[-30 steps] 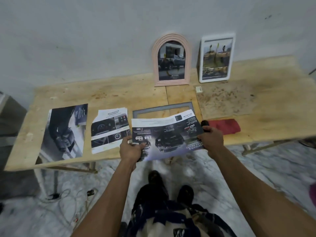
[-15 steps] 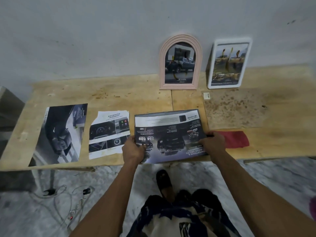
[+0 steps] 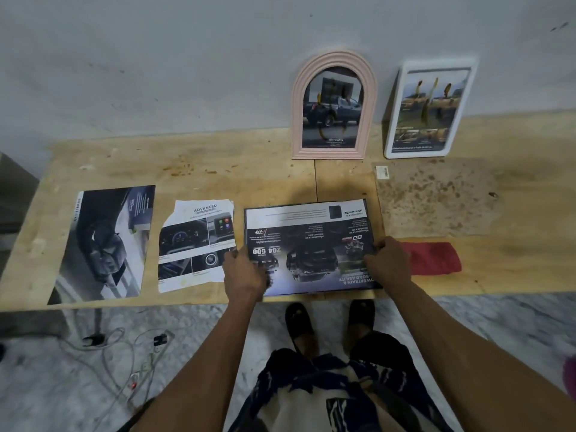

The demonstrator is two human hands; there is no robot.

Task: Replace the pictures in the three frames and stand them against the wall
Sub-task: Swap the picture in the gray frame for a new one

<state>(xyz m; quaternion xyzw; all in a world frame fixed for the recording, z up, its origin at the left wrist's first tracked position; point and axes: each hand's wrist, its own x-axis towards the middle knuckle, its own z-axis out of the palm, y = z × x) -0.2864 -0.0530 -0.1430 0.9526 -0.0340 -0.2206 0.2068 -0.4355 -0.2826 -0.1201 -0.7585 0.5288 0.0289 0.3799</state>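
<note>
Seating the new print [image 3: 307, 244] onto the third frame [image 3: 372, 213], flat at the desk [image 3: 218, 169] front edge. Left hand [image 3: 244, 275] and right hand [image 3: 386, 265] each pinch a near corner. Pink frame [image 3: 333, 104] and white frame [image 3: 431, 109] already lean on the wall behind. Next, I'd guess: square the sheet, close, stand it beside the pink frame.

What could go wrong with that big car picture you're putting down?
The car picture lies at the near edge of the table, and its front edge looks level with the rim, so it might slide off if let go carelessly. The left hand and right hand grip its sides with curled fingers, which could crease the paper. It also reads upside down from here, so it may end up framed the wrong way.
</note>
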